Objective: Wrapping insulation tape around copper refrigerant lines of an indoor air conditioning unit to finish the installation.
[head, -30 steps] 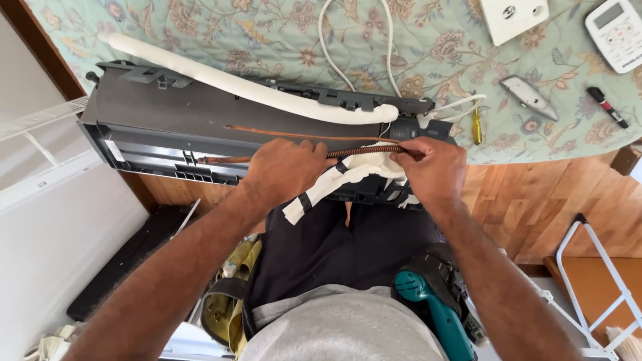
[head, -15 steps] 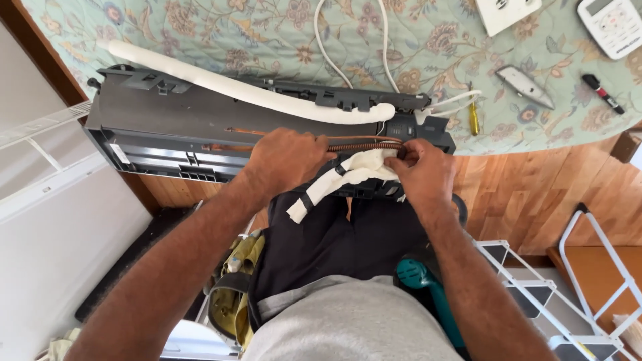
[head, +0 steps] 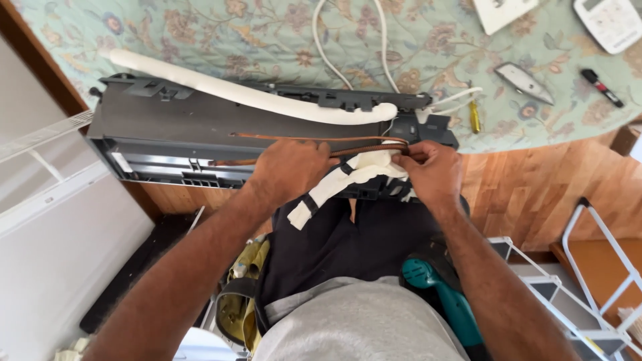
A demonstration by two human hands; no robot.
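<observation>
Pipes [head: 314,140]: thin copper, easily kinked; they run along the unit [head: 200,134] at your surface's near edge.
Left hand [head: 291,170]: your fingers close over them.
Right hand [head: 431,170]: pinches the wrap [head: 348,177]; grip there.

Open floral cloth [head: 200,40] beyond the grey unit [head: 174,130]; white insulated pipe [head: 234,92] and cables [head: 348,47] barring the top edge, copper tubes [head: 301,139] crossing the near face.

Home: floral tablecloth [head: 200,40], wooden floor [head: 528,187]
</observation>
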